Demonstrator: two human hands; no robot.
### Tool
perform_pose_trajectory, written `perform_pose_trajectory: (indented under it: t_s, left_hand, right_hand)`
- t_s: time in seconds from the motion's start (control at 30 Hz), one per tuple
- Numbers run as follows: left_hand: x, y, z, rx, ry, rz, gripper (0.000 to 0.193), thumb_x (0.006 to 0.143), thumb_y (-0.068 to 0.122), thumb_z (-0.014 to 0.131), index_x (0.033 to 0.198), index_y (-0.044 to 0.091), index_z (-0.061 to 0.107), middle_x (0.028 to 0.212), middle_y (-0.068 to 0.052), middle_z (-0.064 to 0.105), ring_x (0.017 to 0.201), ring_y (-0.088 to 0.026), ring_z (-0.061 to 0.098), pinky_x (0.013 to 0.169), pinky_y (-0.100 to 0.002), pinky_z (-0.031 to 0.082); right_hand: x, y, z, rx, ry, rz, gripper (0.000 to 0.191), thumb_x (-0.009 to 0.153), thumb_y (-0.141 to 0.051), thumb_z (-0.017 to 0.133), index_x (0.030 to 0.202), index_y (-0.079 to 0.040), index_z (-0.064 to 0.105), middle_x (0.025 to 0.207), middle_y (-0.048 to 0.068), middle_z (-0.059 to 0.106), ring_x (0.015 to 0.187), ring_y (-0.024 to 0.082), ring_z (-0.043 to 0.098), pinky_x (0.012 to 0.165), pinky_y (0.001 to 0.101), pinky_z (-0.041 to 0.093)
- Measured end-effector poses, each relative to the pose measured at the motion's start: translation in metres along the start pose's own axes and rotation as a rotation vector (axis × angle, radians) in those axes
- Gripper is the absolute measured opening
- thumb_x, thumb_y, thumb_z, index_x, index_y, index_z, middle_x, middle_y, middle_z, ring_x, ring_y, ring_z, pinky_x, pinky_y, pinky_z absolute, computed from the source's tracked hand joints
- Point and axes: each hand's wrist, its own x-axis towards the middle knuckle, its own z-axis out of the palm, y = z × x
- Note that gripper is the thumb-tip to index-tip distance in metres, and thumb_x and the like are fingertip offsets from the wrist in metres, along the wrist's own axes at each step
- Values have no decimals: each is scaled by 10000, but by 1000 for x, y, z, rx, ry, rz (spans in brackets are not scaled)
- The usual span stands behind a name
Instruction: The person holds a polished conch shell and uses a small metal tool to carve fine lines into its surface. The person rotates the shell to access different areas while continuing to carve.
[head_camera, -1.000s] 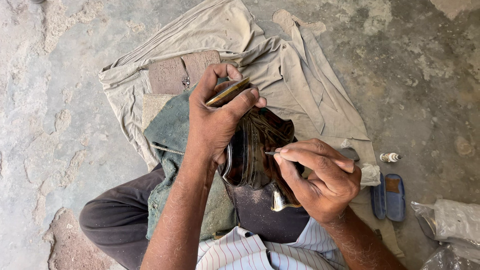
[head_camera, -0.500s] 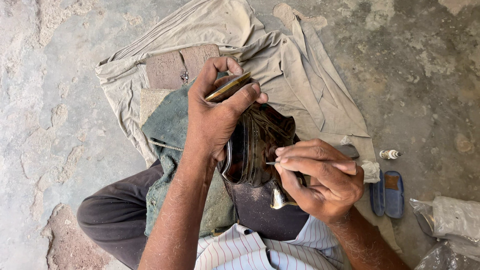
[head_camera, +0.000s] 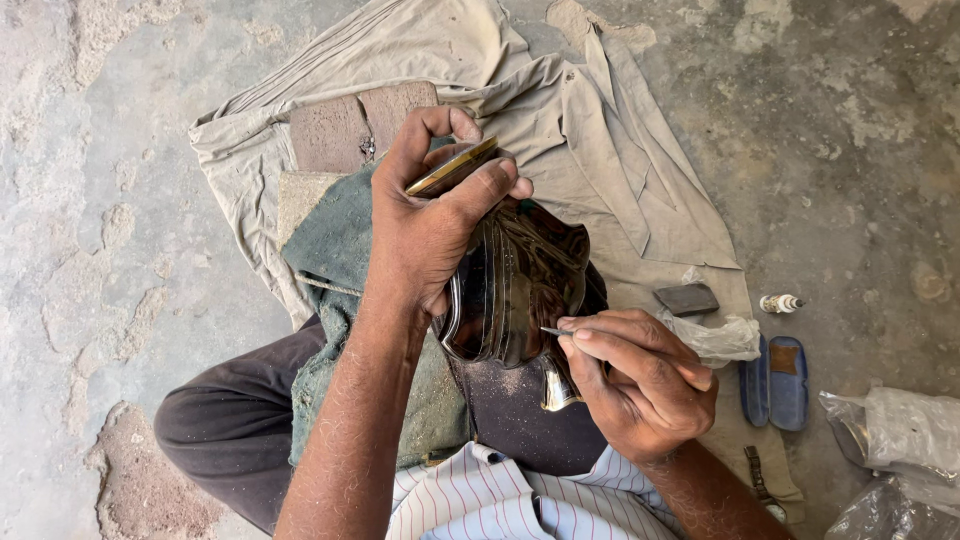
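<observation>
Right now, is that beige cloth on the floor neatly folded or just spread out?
Spread out. The beige cloth lies open and rumpled across the concrete floor, creases running through it, under the person's work.

Bright, even daylight; soft shadows, sharp focus

Vessel (head_camera: 520, 285) on lap, between hands; cloth (head_camera: 600, 130) beneath, small bottle (head_camera: 780, 303) far right.

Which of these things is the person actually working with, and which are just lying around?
In use:
left hand gripping the dark shiny vessel
right hand holding a thin pointed tool against it

Lying about:
small bottle
blue case
dark flat block
plastic bags
beige cloth
</observation>
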Motion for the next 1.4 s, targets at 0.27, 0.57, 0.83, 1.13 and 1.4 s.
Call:
perform_pose_trajectory:
  t_s: [0.27,0.57,0.83,1.13,1.4]
  left_hand:
    - [0,-1,-1,-9,-4,4,308,889,-32,746,1113,40,547,919,-115,719,877,-195,763,787,-348,653]
    - [0,0,-3,0,-16,8,296,898,-27,740,1113,45,548,923,-116,727,881,-194,760,795,-355,654]
    - [1,-1,0,29,-18,21,278,907,-30,747,1100,48,562,922,-116,735,885,-196,774,793,-359,666]
    - [0,-1,-1,20,-17,20,285,907,-26,750,1103,52,558,918,-114,734,883,-195,772,789,-358,666]
    - [0,-2,-2,30,-24,38,282,913,-34,748,1102,47,555,921,-115,731,888,-198,774,801,-353,660]
  right_hand:
    - [2,-2,2,-1,17,14,232,893,81,781,1079,8,662,980,151,748,890,224,782,700,293,659]
    - [10,-3,0,4,-16,17,227,901,77,779,1088,2,674,968,133,756,870,190,781,680,270,643]
    - [9,0,-5,15,-31,-5,225,893,70,780,1069,-20,675,973,125,754,903,215,787,712,293,667]
    - [3,3,-2,25,-27,-43,255,845,77,803,1036,-21,666,988,137,750,908,237,782,714,320,663]
    - [-2,1,-3,22,-41,-71,270,831,84,805,1038,-18,665,996,139,740,943,252,777,755,339,668]
